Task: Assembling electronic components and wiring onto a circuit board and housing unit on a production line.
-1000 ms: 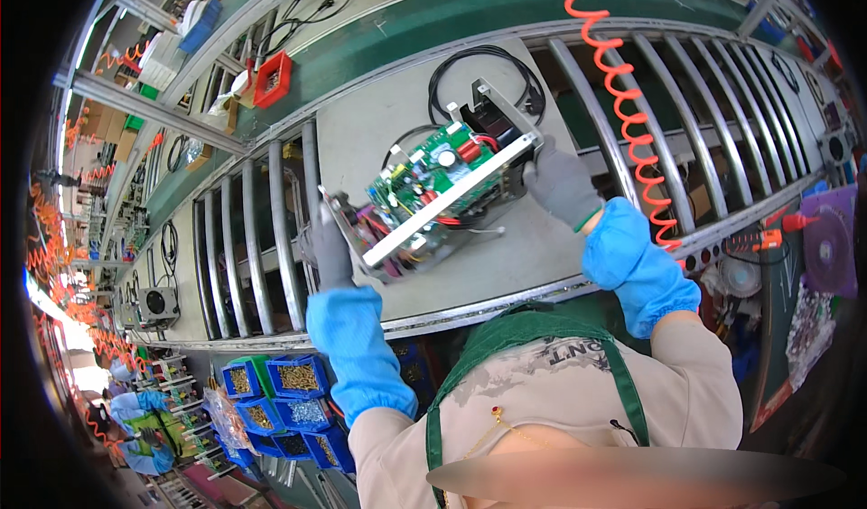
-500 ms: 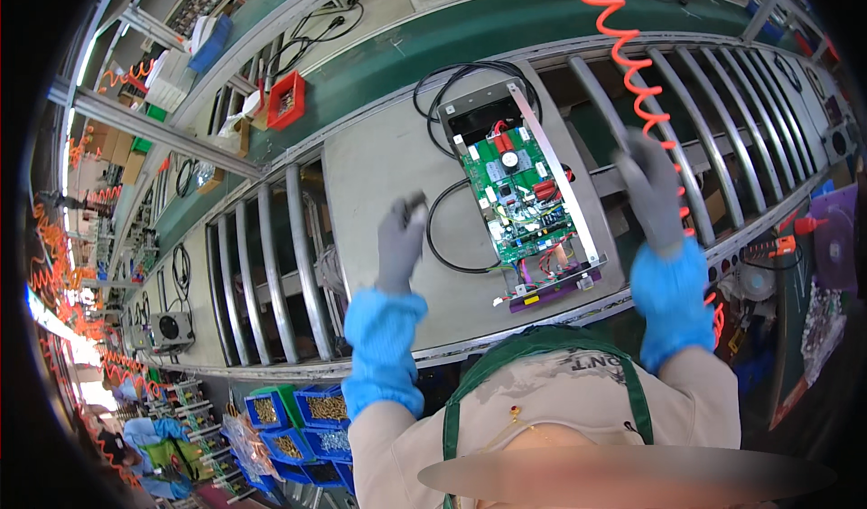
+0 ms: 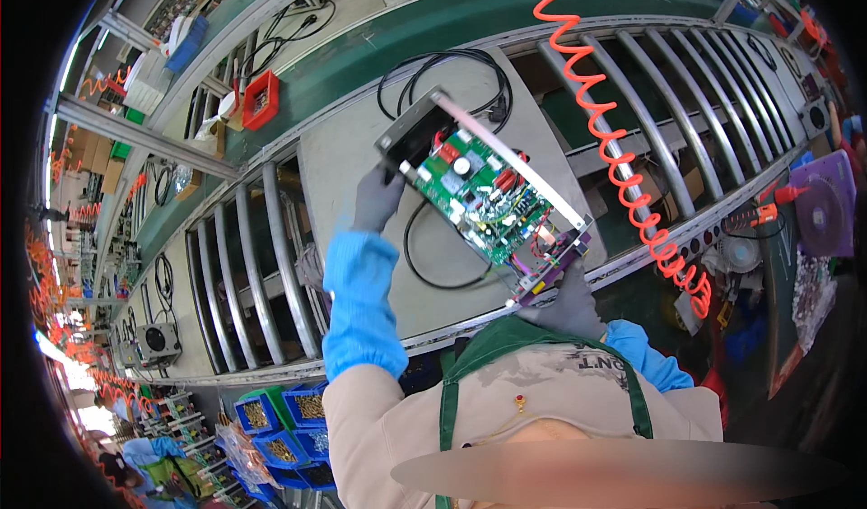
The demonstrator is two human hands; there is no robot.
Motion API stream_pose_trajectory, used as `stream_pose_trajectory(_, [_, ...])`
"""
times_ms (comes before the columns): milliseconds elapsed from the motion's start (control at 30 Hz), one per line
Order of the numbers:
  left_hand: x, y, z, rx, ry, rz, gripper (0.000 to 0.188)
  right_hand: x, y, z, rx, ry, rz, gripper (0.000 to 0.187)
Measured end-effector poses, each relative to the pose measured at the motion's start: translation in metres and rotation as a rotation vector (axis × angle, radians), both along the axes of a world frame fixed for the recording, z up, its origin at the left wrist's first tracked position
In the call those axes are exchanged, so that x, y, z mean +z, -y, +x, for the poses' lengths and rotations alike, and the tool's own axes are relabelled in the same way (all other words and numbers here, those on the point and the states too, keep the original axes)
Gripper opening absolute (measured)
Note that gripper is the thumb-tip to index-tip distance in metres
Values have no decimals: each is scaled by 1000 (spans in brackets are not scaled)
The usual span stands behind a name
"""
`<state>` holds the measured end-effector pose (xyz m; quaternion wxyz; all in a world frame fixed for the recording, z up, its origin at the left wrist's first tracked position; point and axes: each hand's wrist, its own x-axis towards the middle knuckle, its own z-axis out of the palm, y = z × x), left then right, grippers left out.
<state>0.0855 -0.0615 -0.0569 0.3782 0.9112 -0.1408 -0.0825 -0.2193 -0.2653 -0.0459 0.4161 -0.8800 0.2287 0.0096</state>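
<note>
An open metal chassis (image 3: 519, 161) holding a green circuit board (image 3: 479, 188) sits slantwise on the grey board (image 3: 339, 148) over the conveyor. Red parts, a round white-topped part and coloured wires show on the circuit board. At the chassis's far left corner, my gloved left hand (image 3: 376, 204) grips the dark end plate, its fingertips partly hidden. My gloved right hand (image 3: 571, 307) holds the near end by the purple end panel (image 3: 560, 267), with some fingers hidden behind it. A black cable (image 3: 411, 242) loops out on the chassis's left side.
Metal rollers (image 3: 253, 265) lie to the left, with more rollers (image 3: 664, 121) to the right. An orange coiled air hose (image 3: 603, 125) hangs across the right side. Beyond the conveyor stands a red bin (image 3: 260, 100). Blue bins (image 3: 280, 450) of small fasteners are at lower left.
Both hands have come onto the chassis, the left at its far corner, the right down to its near end. The chassis has turned anticlockwise. The coiled hose hangs free of my right hand.
</note>
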Motion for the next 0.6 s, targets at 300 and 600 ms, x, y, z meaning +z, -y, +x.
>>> stream_pose_trajectory(300, [22, -53, -150, 357, -141, -204, 29, 4, 87, 45, 399, 153, 429, 100])
stream_pose_trajectory(600, [-4, -16, -231, 431, -19, -214, 34, -26, 166, 88, 479, 204, 709, 86])
